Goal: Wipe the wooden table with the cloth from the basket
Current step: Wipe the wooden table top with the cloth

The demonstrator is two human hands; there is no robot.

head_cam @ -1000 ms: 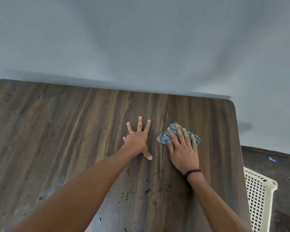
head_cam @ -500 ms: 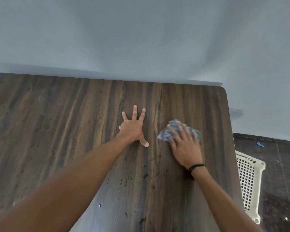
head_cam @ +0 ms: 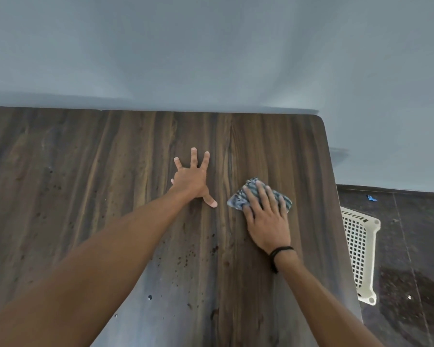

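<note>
Room: a pale blue-grey wall meets the far edge of the dark wood-grain worktop; a dark floor lies off its right edge.
Basket: the white plastic lattice basket sits on the floor just beside the right edge.
Cloth: the blue-grey striped cloth lies folded on the worktop, towards the right edge.
Right hand: grip wide, with straight fingers pressing the cloth flat.
Left hand: grip wide and holding nothing, fingers spread on the bare wood near the middle.
Done: the cloth is out of the basket and wiping looks under way.
Left: dark specks show along the near middle and the left part, so most of the surface likely awaits.
</note>
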